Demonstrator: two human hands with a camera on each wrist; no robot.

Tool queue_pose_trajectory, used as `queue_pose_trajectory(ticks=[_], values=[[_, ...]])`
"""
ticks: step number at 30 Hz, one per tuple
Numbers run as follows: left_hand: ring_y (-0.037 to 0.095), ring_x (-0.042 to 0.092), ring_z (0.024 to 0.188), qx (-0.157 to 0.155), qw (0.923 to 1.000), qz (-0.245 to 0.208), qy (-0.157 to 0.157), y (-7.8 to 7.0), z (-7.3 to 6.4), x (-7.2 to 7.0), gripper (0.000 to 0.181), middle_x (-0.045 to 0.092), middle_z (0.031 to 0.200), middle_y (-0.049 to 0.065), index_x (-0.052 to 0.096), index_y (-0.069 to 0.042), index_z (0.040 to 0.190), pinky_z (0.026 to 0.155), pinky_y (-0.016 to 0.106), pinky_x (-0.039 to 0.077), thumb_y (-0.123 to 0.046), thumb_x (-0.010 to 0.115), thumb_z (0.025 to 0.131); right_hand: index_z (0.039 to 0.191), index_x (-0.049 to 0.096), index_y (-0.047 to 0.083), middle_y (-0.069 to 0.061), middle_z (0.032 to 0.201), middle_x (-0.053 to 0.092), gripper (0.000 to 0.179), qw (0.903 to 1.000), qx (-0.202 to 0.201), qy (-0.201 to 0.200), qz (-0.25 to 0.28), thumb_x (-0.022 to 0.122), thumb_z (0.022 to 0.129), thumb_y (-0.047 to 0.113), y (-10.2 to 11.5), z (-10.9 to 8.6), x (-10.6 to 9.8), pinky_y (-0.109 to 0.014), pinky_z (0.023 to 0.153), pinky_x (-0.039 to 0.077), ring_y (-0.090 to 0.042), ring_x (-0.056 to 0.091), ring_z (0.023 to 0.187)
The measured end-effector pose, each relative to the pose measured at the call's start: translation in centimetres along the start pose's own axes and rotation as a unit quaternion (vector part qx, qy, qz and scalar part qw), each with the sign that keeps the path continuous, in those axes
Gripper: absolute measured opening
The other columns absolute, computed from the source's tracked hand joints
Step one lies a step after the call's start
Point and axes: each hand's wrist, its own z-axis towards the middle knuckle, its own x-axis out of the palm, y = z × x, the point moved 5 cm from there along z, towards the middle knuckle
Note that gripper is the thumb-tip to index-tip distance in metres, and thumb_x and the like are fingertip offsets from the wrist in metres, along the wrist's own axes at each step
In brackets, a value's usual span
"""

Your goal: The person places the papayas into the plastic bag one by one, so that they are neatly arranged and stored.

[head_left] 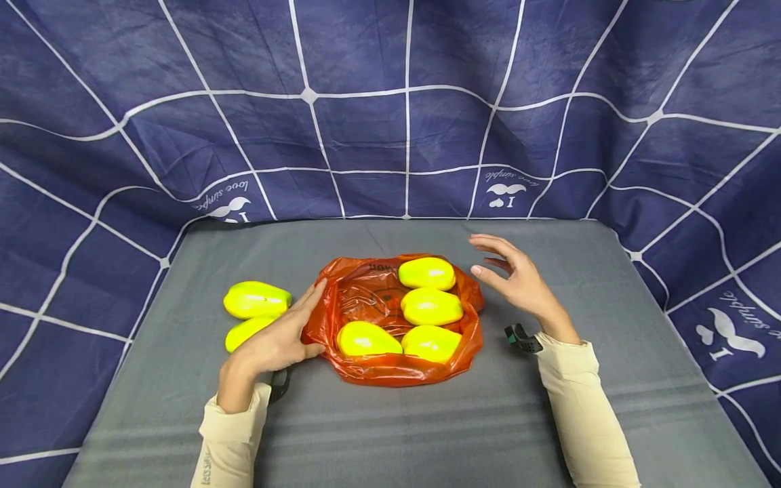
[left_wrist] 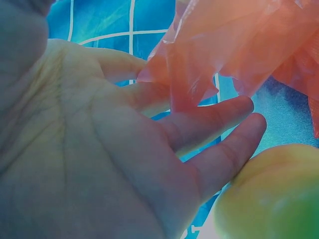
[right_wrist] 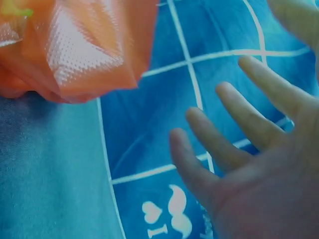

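An orange-red plastic bag (head_left: 372, 298) lies with its mouth spread wide in the middle of the head view. Inside it are several glossy yellow-green oval fruits (head_left: 432, 307), perhaps mangoes. My left hand (head_left: 274, 347) is at the bag's left edge, fingers extended against the plastic; the left wrist view also shows the bag (left_wrist: 199, 55) against those fingers. Beside this hand lie two more fruits (head_left: 256, 299), the nearer one partly hidden by it. To the right of the bag, my right hand (head_left: 518, 281) is held apart from it, fingers spread and nothing in them.
Grey cloth (head_left: 390, 434) covers the tabletop. A dark blue curtain (head_left: 366, 135) with white grid lines rises behind the table and along both sides. Each wrist carries a dark strap (head_left: 523, 339).
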Motion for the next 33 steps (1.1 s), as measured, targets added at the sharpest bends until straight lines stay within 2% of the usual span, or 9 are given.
queue_pose_trajectory(ticks=[4,7,10,14,19,22,25,29,33], values=[[0.044,0.016,0.151,0.001,1.0,0.001,0.001,0.0,0.1,-0.1,0.102,0.007,0.166,0.026,0.008,-0.001,0.16,0.119,0.06,0.02,-0.001,0.075,0.083,0.152,0.042,0.011,-0.006,0.157,0.041,0.068,0.9967,0.003,0.052,0.062,0.068,0.09,-0.004,-0.3,-1.5,-0.3,-0.023,0.113,0.038,-0.01,0.04,0.141],[0.044,0.016,0.151,0.002,1.0,0.001,0.0,0.0,0.0,-0.1,0.102,0.007,0.166,0.026,0.008,-0.001,0.16,0.119,0.06,0.02,-0.001,0.075,0.083,0.157,0.032,0.014,-0.001,0.162,0.033,0.08,0.9914,0.019,0.09,0.093,0.068,0.088,-0.007,-0.7,-2.4,-0.2,-0.023,0.116,0.034,-0.012,0.032,0.146],[0.044,0.016,0.151,0.003,1.0,0.0,0.0,-0.1,0.0,-0.1,0.102,0.007,0.166,0.025,0.008,-0.001,0.16,0.119,0.06,0.02,-0.002,0.075,0.083,0.159,0.027,0.014,-0.001,0.165,0.026,0.085,0.984,0.037,0.118,0.128,0.067,0.087,-0.01,-1.4,-2.9,-0.1,-0.042,0.122,0.026,-0.018,0.025,0.15],[0.043,0.016,0.152,0.007,1.0,-0.002,0.003,-0.1,0.1,-0.2,0.102,0.007,0.166,0.024,0.008,-0.002,0.16,0.119,0.061,0.021,-0.002,0.076,0.083,0.161,0.021,0.016,-0.003,0.167,0.017,0.09,0.9722,0.064,0.155,0.164,0.065,0.087,-0.011,-2.7,-3.5,0.4,-0.069,0.117,0.014,-0.035,0.013,0.152],[0.043,0.015,0.152,0.011,0.9999,-0.007,0.003,-0.2,0.0,-0.2,0.103,0.006,0.167,0.023,0.008,-0.004,0.161,0.118,0.061,0.021,-0.003,0.076,0.084,0.162,0.01,0.023,-0.014,0.168,0.006,0.1,0.963,0.086,0.191,0.169,0.07,0.087,-0.004,-4.2,-3.7,1.3,-0.075,0.112,0.016,-0.045,0.004,0.151],[0.042,0.014,0.152,0.013,0.9998,-0.014,0.001,-0.2,-0.2,-0.3,0.104,0.005,0.168,0.021,0.007,-0.005,0.161,0.118,0.061,0.021,-0.003,0.077,0.083,0.162,0.01,0.022,-0.019,0.167,0.005,0.1,0.9591,0.089,0.209,0.168,0.073,0.087,0.001,-4.6,-3.6,1.9,-0.069,0.116,0.02,-0.041,0.007,0.152],[0.041,0.013,0.153,0.015,0.9997,-0.02,-0.003,-0.3,-0.5,-0.5,0.105,0.005,0.168,0.019,0.007,-0.006,0.161,0.118,0.062,0.019,-0.003,0.077,0.083,0.161,0.017,0.016,-0.017,0.165,0.016,0.094,0.9582,0.082,0.219,0.165,0.073,0.087,0.002,-4.7,-3.5,2.4,-0.051,0.12,0.026,-0.031,0.02,0.151],[0.043,0.013,0.152,0.01,0.9997,-0.021,-0.01,-0.3,-0.9,-1.0,0.106,0.006,0.168,0.02,0.007,-0.009,0.162,0.118,0.063,0.02,-0.004,0.078,0.083,0.158,0.026,0.011,-0.014,0.16,0.03,0.086,0.9575,0.067,0.228,0.163,0.073,0.086,0.001,-4.6,-3.3,2.9,-0.027,0.116,0.034,-0.018,0.037,0.142],[0.046,0.017,0.151,0.003,0.9997,-0.018,-0.018,-0.2,-1.2,-1.5,0.106,0.007,0.167,0.022,0.008,-0.011,0.162,0.117,0.064,0.021,-0.005,0.078,0.083,0.157,0.028,0.011,-0.014,0.159,0.033,0.084,0.9573,0.071,0.229,0.162,0.073,0.087,0.001,-4.8,-3.5,3.1,-0.022,0.113,0.036,-0.012,0.041,0.138]])
